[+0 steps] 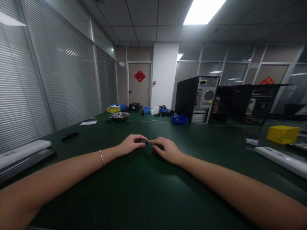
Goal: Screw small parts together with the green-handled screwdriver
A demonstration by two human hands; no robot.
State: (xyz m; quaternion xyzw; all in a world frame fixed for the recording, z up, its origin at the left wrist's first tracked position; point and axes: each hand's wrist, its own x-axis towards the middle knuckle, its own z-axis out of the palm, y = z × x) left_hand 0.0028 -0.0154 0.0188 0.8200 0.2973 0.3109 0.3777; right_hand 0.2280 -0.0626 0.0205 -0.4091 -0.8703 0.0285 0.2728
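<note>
Over the middle of the green tabletop [144, 185], my left hand [130, 144] is closed, pinching a small dark piece with a green circuit board [144, 141] between thumb and fingers. A bracelet circles that wrist. To its right, my right hand [169, 150] is closed around a slim tool with a dark handle [158, 146], which looks like a screwdriver. Its thin tip points left and meets or nearly touches the small piece; contact is too small to tell. My right fingers hide part of the handle.
At the back right stand a black computer tower [187, 99] and a blue bin [179, 119]. A metal bowl [120, 116] and white paper [88, 123] lie back left. A yellow box [282, 134] and white bar [283, 159] are right; another white bar [26, 151] is left.
</note>
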